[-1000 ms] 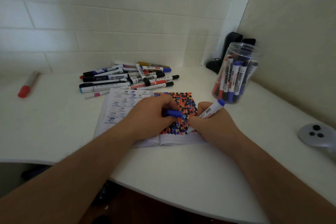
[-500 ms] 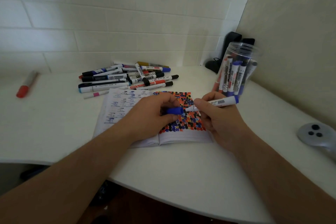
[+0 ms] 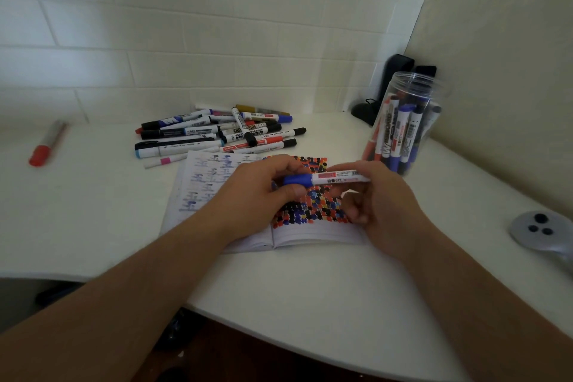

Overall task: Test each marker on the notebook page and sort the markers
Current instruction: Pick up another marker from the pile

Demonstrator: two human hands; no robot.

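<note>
A blue marker [image 3: 339,178] lies level above the open notebook [image 3: 313,234], its blue cap [image 3: 297,180] on its left end. My left hand [image 3: 263,192] pinches the cap. My right hand [image 3: 381,201] grips the white barrel from the right. The right page is covered with red, blue and black dots; the left page has faint blue marks. A pile of several markers [image 3: 217,133] lies behind the notebook. A clear plastic jar [image 3: 403,121] at the right holds several upright markers.
A red marker [image 3: 46,144] lies alone at the far left of the white table [image 3: 310,304]. A grey controller [image 3: 539,228] sits at the right edge. Dark objects [image 3: 387,87] stand in the corner behind the jar. Walls close the back and right.
The right hand lifted the marker off the page and turned it level. The cap held in my left hand is now on the marker's tip.
</note>
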